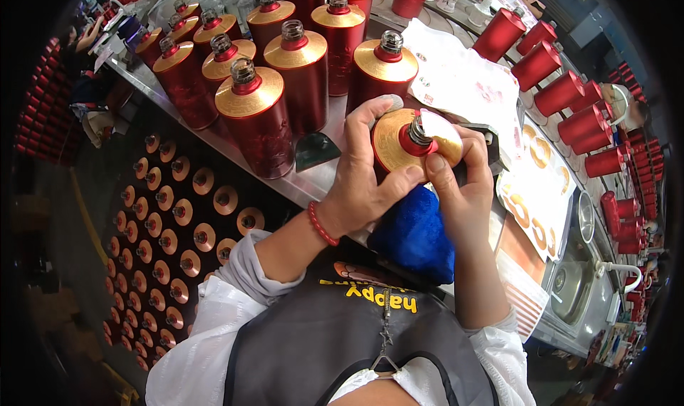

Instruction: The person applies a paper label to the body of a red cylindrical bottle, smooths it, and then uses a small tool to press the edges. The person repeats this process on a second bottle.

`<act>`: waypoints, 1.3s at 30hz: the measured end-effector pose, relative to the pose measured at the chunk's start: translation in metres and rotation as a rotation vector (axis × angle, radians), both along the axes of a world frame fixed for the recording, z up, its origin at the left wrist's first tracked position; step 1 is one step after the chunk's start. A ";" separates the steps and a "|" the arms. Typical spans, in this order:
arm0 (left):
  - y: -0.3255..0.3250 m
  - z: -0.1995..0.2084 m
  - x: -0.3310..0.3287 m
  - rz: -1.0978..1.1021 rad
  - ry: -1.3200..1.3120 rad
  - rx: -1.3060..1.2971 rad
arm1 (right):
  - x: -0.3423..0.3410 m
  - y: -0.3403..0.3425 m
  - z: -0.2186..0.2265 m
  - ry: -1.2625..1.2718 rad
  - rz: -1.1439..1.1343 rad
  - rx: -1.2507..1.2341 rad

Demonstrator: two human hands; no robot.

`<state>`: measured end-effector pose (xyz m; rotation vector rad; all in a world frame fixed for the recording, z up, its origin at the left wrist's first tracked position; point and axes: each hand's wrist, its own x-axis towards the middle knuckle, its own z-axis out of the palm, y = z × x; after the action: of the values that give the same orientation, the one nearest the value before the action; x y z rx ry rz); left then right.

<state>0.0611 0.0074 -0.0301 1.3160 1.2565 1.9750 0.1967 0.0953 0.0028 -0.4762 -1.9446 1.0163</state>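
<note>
Between my two hands is a red bottle (388, 144) with a gold shoulder and a clear ridged neck, tilted toward me. My left hand (360, 174) wraps round its left side, with a pale cover on one fingertip and the thumb at the shoulder's lower edge. My right hand (464, 181) grips the opposite side, its thumb pressing the gold near the neck. A bright patch beside the neck catches the light; I cannot tell if it is a loose sticker. Under the bottle sits a blue plush cloth or cushion (413, 238).
Several upright red bottles (256, 125) crowd the metal table (313, 181) at left. White sheets with gold ring stickers (531, 206) lie at right, before a sink (570, 292). More red bottles (538, 65) line a curved conveyor; rows of gold-topped bottles (167, 241) stand low at left.
</note>
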 end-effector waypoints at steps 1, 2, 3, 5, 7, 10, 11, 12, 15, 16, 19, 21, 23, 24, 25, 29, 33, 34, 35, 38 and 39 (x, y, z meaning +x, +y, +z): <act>0.001 0.001 -0.007 -0.073 -0.047 0.012 | 0.001 -0.001 0.003 -0.030 -0.019 0.056; 0.001 0.002 -0.011 -0.148 -0.091 0.022 | 0.002 0.000 0.006 -0.037 -0.003 0.024; 0.000 0.002 -0.012 -0.154 -0.099 0.009 | 0.002 0.003 0.007 -0.044 0.014 -0.008; 0.000 0.003 -0.013 -0.168 -0.102 0.004 | 0.003 0.009 0.007 -0.021 0.076 -0.121; 0.001 0.004 -0.012 -0.186 -0.118 0.008 | 0.002 0.016 0.004 0.042 0.169 -0.283; 0.003 0.003 -0.014 -0.251 -0.162 0.015 | -0.001 0.013 0.009 0.112 0.247 -0.485; 0.005 0.002 -0.022 -0.294 -0.169 0.014 | -0.002 0.011 0.008 0.094 0.211 -0.435; 0.005 0.003 -0.029 -0.338 -0.175 0.013 | -0.001 0.007 0.005 0.077 0.175 -0.385; -0.002 0.007 -0.032 -0.254 -0.067 -0.065 | -0.002 -0.002 0.001 0.038 0.054 -0.224; -0.007 0.008 -0.029 -0.166 0.011 -0.100 | -0.002 -0.003 0.001 0.051 0.045 -0.230; -0.004 0.001 0.002 0.003 0.030 0.018 | -0.002 -0.004 0.001 0.032 0.040 -0.191; -0.001 0.000 0.002 0.048 0.098 -0.003 | 0.001 -0.003 -0.001 0.029 0.020 -0.190; 0.001 0.001 -0.012 -0.031 0.117 -0.063 | 0.003 -0.005 0.000 -0.001 -0.009 -0.182; 0.002 0.005 -0.018 -0.162 -0.029 -0.054 | 0.005 -0.009 0.004 -0.029 -0.027 -0.174; 0.002 0.011 -0.025 -0.293 -0.176 -0.044 | 0.006 -0.011 0.005 -0.057 -0.046 -0.166; -0.002 0.005 -0.027 -0.201 -0.062 -0.062 | 0.010 -0.005 0.005 -0.068 -0.001 -0.056; -0.006 0.002 -0.008 -0.035 0.011 -0.059 | 0.006 0.009 0.009 -0.052 0.108 -0.114; -0.006 0.003 -0.004 -0.015 -0.002 -0.052 | 0.004 0.011 0.008 -0.033 0.132 -0.144; -0.007 0.007 -0.003 -0.043 -0.068 -0.066 | 0.000 0.009 0.008 -0.013 0.133 -0.192; -0.006 0.008 -0.004 -0.063 -0.084 -0.094 | -0.003 0.013 0.005 0.022 0.156 -0.254; -0.006 0.007 -0.005 -0.061 -0.074 -0.100 | -0.003 0.014 0.004 0.041 0.164 -0.242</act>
<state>0.0565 0.0014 -0.0230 1.2082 1.2490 1.8757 0.1935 0.1096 0.0066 -0.4306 -1.8559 1.3661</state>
